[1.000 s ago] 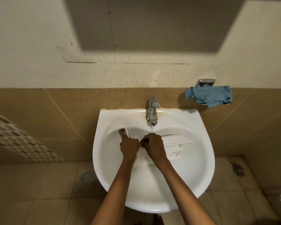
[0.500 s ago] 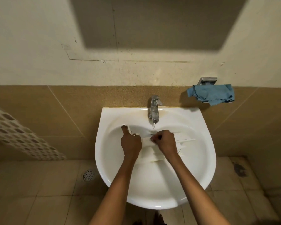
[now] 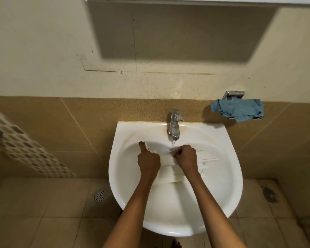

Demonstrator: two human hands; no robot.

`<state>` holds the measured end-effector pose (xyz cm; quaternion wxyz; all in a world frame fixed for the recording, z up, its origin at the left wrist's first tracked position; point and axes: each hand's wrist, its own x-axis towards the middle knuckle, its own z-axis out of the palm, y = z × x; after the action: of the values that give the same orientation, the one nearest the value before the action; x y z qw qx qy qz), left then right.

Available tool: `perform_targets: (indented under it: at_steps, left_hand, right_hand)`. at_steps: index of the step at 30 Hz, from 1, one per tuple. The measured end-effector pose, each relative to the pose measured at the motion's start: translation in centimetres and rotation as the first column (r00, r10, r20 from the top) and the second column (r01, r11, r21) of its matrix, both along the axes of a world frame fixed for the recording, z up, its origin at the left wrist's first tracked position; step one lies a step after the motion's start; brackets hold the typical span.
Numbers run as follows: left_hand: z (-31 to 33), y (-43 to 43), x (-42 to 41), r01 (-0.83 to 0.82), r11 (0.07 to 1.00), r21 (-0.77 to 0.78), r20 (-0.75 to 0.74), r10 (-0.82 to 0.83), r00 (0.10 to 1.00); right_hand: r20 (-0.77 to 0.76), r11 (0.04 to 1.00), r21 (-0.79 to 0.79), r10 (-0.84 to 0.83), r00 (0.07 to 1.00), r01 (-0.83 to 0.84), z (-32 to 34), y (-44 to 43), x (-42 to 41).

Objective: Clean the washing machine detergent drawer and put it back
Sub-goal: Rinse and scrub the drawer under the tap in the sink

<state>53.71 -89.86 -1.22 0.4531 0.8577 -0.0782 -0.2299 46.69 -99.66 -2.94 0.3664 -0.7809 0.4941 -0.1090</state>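
**Drawer being rinsed under the tap, right hand shifting to the right**

Compared with a second ago, the right hand is now sitting slightly right of the water instead of straight beneath the tap. Since half a second ago it is hardly changing place. The left hand is keeping its place at the drawer's left end.

The white drawer is lying inside the sink, across the bowl and just near of the tap. Its long axis is running left to right, with the left end a little farther away than the right. White on white, its open side is not clearly showing.

The left hand is gripping the left end, fingers wrapped under and thumb stretched up along the end wall. The right hand is curling its fingers over the drawer's far edge where the water is landing. Whether it is pinching anything else there cannot be told.

A blue cloth is hanging on the wall, far right of the sink.
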Motion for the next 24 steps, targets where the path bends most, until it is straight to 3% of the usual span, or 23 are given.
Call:
perform_targets:
  at_steps: [4,6,9,11,13,17,19,21,22,24]
  left_hand:
    - [-0.2,-0.1,0.0,-0.011,1.000,-0.001,-0.011,0.011,1.000]
    - [-0.2,-0.1,0.0,-0.017,1.000,0.001,-0.003,0.017,1.000]
    - [-0.3,-0.1,0.1,0.005,1.000,-0.008,0.019,-0.004,1.000]
    - [-0.2,0.0,0.0,0.020,1.000,-0.014,0.027,-0.019,0.999]
    - [0.0,0.2,-0.1,0.025,1.000,-0.017,0.037,-0.024,0.999]
    - [-0.3,0.6,-0.3,0.059,0.997,-0.040,0.097,-0.055,0.994]
    - [-0.6,0.7,-0.2,0.084,0.995,-0.051,0.138,-0.076,0.987]
    - [-0.8,0.7,0.2,0.097,0.992,-0.082,0.142,-0.084,0.986]
    - [-0.8,0.6,0.4,0.098,0.991,-0.093,0.131,-0.086,0.988]
    - [-0.9,0.6,0.7,0.102,0.989,-0.110,0.110,-0.090,0.990]
  right_hand:
    - [-0.117,0.983,-0.066,-0.181,0.977,0.174,0.1,-2.2,-0.4]
    - [-0.110,0.993,-0.087,-0.085,0.990,0.075,0.3,-0.9,0.6]
    - [0.030,0.980,-0.038,0.194,0.980,-0.193,-0.2,2.4,1.5]
    - [0.074,0.969,-0.055,0.244,0.967,-0.240,-0.6,2.8,1.0]
    - [0.066,0.987,-0.085,0.143,0.987,-0.138,-0.9,1.2,0.2]
    - [-0.107,0.995,-0.098,-0.045,0.993,0.034,-0.9,-3.9,-1.4]
    - [-0.026,0.996,0.040,-0.080,0.996,0.081,-0.1,-5.4,-1.3]
    - [0.233,0.893,0.422,-0.270,0.934,0.153,0.6,-6.2,-0.5]
    - [0.304,0.769,0.624,-0.404,0.863,0.141,0.7,-6.4,0.1]
    - [0.273,0.457,0.888,-0.612,0.742,0.049,0.4,-6.4,1.3]
